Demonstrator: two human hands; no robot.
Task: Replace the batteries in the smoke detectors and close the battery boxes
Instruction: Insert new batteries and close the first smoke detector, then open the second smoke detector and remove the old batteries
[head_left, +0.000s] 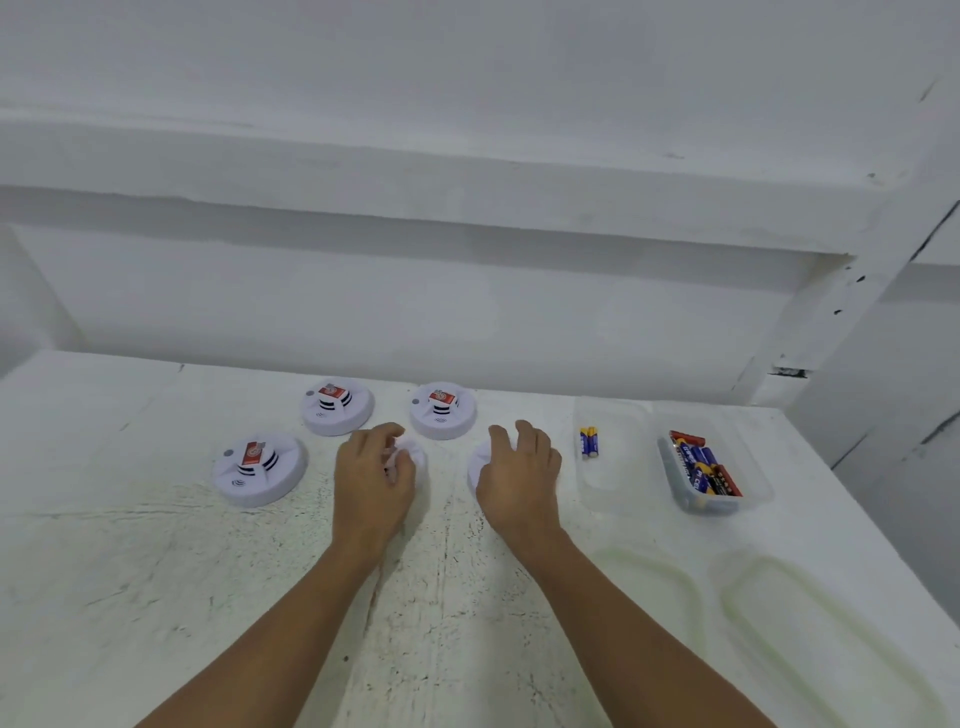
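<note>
Just below the middle of the frame, my left hand (374, 470) curls round one smoke detector (413, 454), fingers clenched on its rim. My right hand (519, 467) lies over a second detector (477, 465); I cannot tell whether those fingers clasp it or only rest there. Both units sit under my palms, so their battery boxes are hidden. Three more detectors (260, 467) sit to the left and above. What the next move turns on is to the right: two blue batteries (588, 441) lie in a clear tray (613, 486) just beside my right hand, long axes pointing up the frame. A fuller tray (748, 457) of batteries sits further right. I judge the right hand the nearer one to fetch them.
</note>
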